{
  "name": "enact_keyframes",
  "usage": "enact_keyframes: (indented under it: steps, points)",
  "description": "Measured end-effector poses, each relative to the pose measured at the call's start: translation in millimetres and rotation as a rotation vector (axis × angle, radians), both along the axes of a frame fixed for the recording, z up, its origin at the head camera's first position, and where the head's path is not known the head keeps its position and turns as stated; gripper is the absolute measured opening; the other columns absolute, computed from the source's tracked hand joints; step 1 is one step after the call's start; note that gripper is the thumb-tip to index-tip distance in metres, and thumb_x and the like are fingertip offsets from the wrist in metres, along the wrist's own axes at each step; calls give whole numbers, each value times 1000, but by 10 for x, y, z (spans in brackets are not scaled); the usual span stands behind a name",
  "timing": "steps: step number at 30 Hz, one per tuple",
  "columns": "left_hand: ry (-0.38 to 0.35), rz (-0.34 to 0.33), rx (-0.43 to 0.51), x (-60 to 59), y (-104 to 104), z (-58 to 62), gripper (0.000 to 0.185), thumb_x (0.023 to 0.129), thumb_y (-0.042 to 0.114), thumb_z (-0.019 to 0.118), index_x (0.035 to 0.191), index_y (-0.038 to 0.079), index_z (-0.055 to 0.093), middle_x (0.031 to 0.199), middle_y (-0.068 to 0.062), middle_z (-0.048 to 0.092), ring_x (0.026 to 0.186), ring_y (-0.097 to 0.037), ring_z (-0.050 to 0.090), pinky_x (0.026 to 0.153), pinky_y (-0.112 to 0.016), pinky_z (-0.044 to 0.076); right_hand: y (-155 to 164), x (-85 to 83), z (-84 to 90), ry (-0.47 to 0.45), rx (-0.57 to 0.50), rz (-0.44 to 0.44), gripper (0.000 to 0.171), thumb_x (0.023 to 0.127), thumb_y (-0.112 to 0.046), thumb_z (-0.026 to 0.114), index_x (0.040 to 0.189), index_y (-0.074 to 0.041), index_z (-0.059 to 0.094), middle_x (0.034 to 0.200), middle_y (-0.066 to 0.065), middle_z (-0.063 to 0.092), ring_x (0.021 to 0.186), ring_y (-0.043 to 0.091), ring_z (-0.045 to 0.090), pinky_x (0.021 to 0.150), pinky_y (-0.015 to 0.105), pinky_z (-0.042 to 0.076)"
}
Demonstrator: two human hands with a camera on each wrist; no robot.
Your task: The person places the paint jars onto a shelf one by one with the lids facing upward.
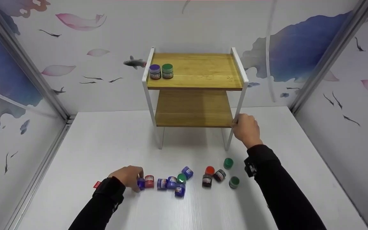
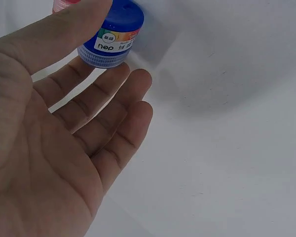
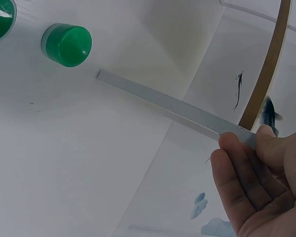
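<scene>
My left hand (image 1: 127, 176) has its thumb and fingers around a small blue paint jar (image 2: 119, 32) on the white table, at the left end of the loose jars. A red paint jar (image 1: 149, 181) stands right beside it. My right hand (image 1: 247, 129) grips the white front right leg (image 3: 172, 106) of a two-tier wooden shelf (image 1: 193, 108), level with the lower board. On the top board, at the left, a purple paint jar (image 1: 155, 72) and a green paint jar (image 1: 167, 71) stand side by side.
Several blue jars (image 1: 172, 182) and a green jar (image 1: 181, 178) cluster mid-table. Farther right lie an orange-red jar (image 1: 210, 170), dark jars (image 1: 207, 180) and green jars (image 1: 234, 182). Patterned panels (image 1: 107, 57) wall the table in at the back and sides.
</scene>
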State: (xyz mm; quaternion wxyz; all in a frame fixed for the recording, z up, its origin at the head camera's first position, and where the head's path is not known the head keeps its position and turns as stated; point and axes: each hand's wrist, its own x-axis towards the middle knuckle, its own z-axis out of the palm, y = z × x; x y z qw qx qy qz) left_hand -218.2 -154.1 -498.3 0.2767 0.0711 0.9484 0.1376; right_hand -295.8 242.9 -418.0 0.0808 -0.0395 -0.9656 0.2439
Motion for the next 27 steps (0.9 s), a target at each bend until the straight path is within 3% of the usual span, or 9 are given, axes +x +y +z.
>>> enact_keyframes:
  steps: [6, 13, 18, 27]
  points:
    - [23, -17, 31, -7, -17, -31, 36, 74, 9, 82, 106, 11, 65, 93, -4, 65, 84, -21, 57, 78, -44, 50, 10, -1, -2, -6, -4, -2, 15, 92, -8, 60, 92, 4, 70, 93, 21, 72, 84, 34, 70, 73, 46, 56]
    - [89, -52, 68, -31, -45, -26, 37, 82, 8, 75, 116, 12, 62, 112, -13, 66, 96, -26, 59, 87, -51, 50, 14, 0, 23, 2, -1, -4, 15, 91, -8, 61, 91, 4, 70, 90, 21, 72, 82, 34, 70, 71, 46, 56]
    - [128, -96, 117, -63, -72, -102, 37, 81, -1, 73, 113, 14, 64, 117, -15, 62, 111, -31, 57, 98, -54, 46, 11, -4, 15, 20, 0, 6, 15, 90, -6, 59, 90, 4, 70, 91, 22, 72, 82, 35, 70, 72, 46, 56]
    - [177, -109, 158, -116, -115, -246, 35, 78, -8, 73, 108, 9, 67, 112, -11, 64, 113, -34, 58, 101, -52, 45, 3, -24, -14, 9, 14, -5, 16, 91, -9, 59, 89, 2, 70, 94, 21, 72, 85, 36, 70, 74, 47, 55]
